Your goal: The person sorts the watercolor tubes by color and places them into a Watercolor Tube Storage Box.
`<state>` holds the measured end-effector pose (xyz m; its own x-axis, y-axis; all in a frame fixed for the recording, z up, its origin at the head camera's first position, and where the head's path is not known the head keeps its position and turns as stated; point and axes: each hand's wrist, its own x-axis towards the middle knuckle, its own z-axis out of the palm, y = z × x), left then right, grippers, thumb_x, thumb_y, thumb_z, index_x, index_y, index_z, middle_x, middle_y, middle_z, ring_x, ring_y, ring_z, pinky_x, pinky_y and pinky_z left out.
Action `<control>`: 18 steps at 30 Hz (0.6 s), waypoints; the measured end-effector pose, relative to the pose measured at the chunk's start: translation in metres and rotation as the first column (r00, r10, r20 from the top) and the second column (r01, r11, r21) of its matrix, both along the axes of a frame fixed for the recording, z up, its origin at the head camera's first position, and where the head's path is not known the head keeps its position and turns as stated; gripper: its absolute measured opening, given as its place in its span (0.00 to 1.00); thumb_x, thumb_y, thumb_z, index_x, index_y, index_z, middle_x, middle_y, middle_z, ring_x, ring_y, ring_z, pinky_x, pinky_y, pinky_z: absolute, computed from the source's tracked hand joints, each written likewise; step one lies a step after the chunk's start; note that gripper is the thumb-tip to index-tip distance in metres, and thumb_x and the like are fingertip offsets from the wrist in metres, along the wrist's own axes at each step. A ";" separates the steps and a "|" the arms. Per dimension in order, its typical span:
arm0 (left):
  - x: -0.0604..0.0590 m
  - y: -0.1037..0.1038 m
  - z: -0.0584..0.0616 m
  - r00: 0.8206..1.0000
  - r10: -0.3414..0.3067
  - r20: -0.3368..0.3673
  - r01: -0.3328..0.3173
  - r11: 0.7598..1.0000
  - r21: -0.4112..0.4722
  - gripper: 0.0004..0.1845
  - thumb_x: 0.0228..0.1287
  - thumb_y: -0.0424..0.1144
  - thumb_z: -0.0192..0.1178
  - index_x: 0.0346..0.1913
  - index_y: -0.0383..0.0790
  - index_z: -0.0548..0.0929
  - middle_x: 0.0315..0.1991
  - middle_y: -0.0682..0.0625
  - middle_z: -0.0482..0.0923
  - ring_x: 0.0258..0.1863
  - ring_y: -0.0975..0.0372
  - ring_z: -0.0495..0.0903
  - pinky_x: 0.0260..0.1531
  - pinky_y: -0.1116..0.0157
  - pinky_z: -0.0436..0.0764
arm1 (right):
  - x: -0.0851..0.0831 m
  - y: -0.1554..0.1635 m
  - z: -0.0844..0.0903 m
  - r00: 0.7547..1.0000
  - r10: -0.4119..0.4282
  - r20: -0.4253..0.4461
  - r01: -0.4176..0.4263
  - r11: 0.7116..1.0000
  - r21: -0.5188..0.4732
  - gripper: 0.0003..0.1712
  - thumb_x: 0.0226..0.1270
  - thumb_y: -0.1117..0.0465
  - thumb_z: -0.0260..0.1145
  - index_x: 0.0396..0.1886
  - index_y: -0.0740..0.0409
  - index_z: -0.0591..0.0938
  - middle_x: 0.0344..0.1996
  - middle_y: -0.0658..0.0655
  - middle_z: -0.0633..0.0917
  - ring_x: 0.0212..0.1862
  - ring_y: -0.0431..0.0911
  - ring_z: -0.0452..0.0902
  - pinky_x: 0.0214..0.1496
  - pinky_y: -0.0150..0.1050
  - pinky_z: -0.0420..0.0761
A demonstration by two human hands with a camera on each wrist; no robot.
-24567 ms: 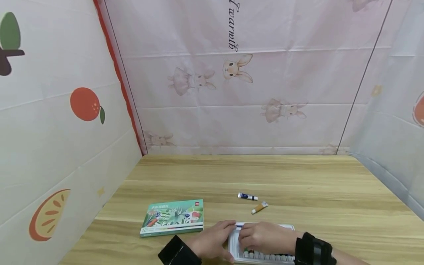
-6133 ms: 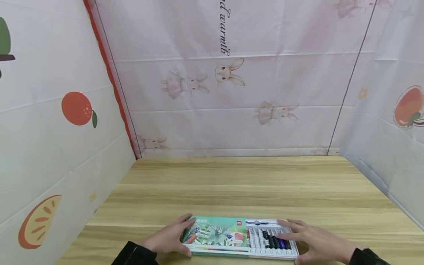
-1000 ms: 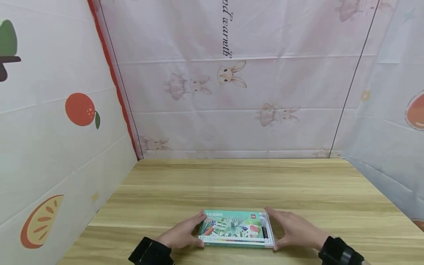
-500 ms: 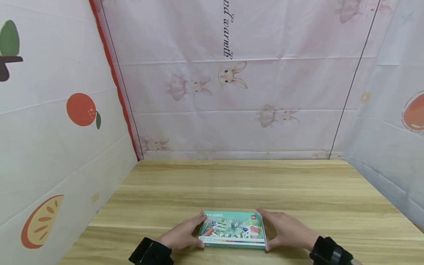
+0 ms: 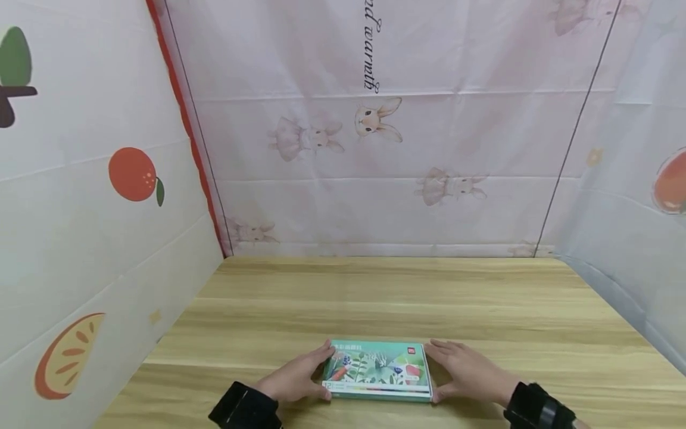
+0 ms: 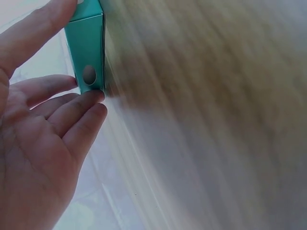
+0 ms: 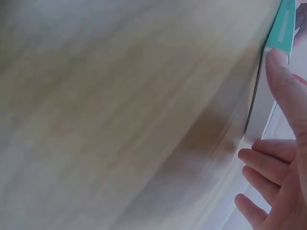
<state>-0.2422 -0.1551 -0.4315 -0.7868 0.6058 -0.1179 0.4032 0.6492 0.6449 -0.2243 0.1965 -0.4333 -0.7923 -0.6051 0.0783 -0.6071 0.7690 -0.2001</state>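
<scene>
A green paint box (image 5: 377,370) with printed plants on its cover lies flat on the table, its white inner tray slid inside the sleeve. My left hand (image 5: 295,374) holds the box's left end, thumb at the near corner and fingertips at the far one. The left wrist view shows the box's green end (image 6: 86,48) with a round hole. At the right end, my right hand (image 5: 471,374) has its thumb against the near corner; its fingers spread by the far corner. In the right wrist view that thumb (image 7: 283,76) touches the white tray end (image 7: 259,105).
The wooden table (image 5: 375,298) stretches behind the box to a pink cloth backdrop (image 5: 332,208) with rabbit prints. White cloth walls with fruit prints stand at the left (image 5: 80,238) and right (image 5: 632,238).
The tray with its paint tubes, outside the sleeve 24.6 s ago and half out 6.1 s ago, has slid fully in. Over the last half second my right fingers have eased slightly outward.
</scene>
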 end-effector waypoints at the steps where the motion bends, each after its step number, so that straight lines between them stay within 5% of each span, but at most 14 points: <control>1: 0.000 0.001 0.000 1.000 0.001 -0.002 -0.001 1.000 -0.003 0.43 0.49 0.42 0.69 0.67 0.33 0.61 0.69 0.39 0.50 0.66 0.47 0.53 0.61 0.50 0.58 | 0.000 0.000 0.000 1.000 -0.001 -0.003 0.001 1.000 -0.002 0.56 0.44 0.26 0.58 0.60 0.69 0.70 0.58 0.68 0.71 0.58 0.61 0.65 0.57 0.58 0.66; 18: 0.000 0.003 0.002 1.000 -0.001 -0.023 0.001 1.000 0.006 0.43 0.46 0.39 0.70 0.65 0.31 0.63 0.68 0.37 0.51 0.65 0.47 0.54 0.61 0.51 0.58 | -0.003 -0.004 0.000 1.000 -0.002 0.020 0.003 1.000 -0.007 0.57 0.43 0.26 0.58 0.59 0.69 0.71 0.58 0.68 0.70 0.58 0.60 0.67 0.56 0.56 0.68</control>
<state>-0.2425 -0.1523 -0.4296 -0.7886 0.6073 -0.0962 0.4189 0.6451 0.6390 -0.2270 0.1925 -0.4337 -0.7952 -0.6026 0.0674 -0.6011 0.7689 -0.2176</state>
